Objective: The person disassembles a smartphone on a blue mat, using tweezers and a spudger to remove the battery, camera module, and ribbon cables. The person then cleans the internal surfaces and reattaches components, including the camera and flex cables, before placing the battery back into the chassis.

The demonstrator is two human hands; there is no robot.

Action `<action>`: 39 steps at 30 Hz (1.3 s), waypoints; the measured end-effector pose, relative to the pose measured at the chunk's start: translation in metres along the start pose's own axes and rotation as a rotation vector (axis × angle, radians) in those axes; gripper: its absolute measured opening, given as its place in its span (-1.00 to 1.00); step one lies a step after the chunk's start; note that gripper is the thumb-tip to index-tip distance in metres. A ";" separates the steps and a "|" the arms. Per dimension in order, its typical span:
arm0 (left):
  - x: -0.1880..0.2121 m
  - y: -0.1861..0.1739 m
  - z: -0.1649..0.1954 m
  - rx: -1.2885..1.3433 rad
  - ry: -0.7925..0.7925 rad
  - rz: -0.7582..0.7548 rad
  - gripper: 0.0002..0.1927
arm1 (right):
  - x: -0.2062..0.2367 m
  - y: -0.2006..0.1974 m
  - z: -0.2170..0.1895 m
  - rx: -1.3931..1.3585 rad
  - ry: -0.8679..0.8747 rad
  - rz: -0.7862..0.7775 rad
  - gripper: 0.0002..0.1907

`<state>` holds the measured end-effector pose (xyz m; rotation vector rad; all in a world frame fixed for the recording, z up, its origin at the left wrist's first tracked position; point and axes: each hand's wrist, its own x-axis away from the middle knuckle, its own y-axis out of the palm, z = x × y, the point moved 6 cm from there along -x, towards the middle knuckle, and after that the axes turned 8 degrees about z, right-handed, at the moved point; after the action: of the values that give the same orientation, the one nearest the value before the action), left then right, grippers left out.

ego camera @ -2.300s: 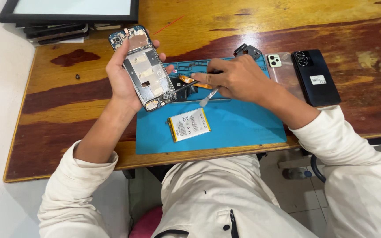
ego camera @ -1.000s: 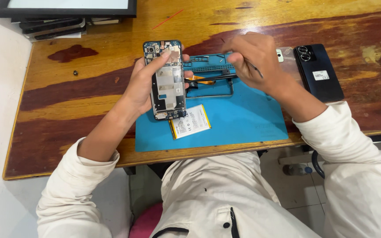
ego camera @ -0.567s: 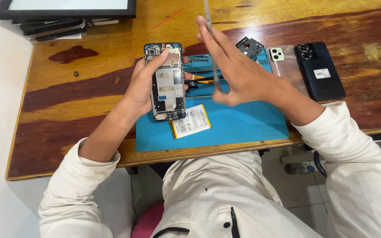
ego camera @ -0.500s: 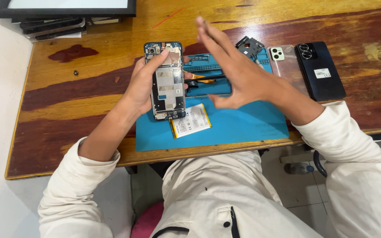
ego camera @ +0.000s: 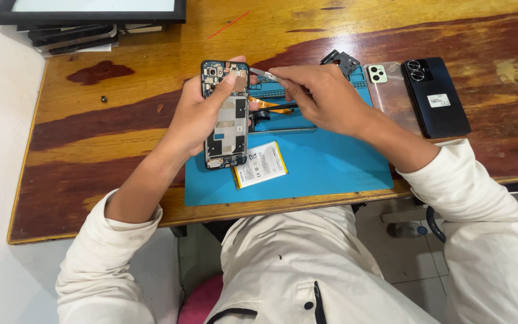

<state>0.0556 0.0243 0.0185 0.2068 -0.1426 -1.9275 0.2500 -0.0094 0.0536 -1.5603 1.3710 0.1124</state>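
Hands first: our left hand is wrapped around an opened phone, back cover off and inner boards showing, held upright above the left edge of the blue mat, thumb pressed near its top. Our right hand is closed on a thin metal tool, probably tweezers, whose tip reaches the phone's upper right corner.

Largest to smallest: the wooden counter, streaked red and yellow, carries everything. A dark-framed screen lies at its far left corner on a stack of flat dark devices. The blue mat sits at the middle of the near edge. A black phone lies face down toward the right edge, with a clear phone case just beside it on the left. A white battery rests on the mat, just below the held phone. A small dark frame part lies at the mat's far right corner. An orange ribbon cable lies on the mat between our hands.
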 end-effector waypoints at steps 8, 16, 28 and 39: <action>0.000 0.000 -0.003 -0.021 0.015 -0.024 -0.49 | 0.003 0.004 0.001 0.084 -0.016 0.000 -0.70; 0.002 0.001 -0.001 -0.052 0.017 -0.016 -0.51 | 0.004 0.002 -0.003 0.163 -0.080 0.008 -0.71; 0.005 0.003 0.001 -0.082 0.063 -0.006 -0.55 | 0.005 0.001 -0.011 0.160 -0.068 -0.004 -0.71; 0.008 0.005 0.006 0.032 -0.041 -0.001 -0.53 | 0.000 0.008 0.008 -0.050 0.166 -0.100 -0.71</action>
<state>0.0560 0.0148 0.0251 0.1889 -0.2002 -1.9317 0.2478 -0.0026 0.0445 -1.7080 1.4242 -0.0454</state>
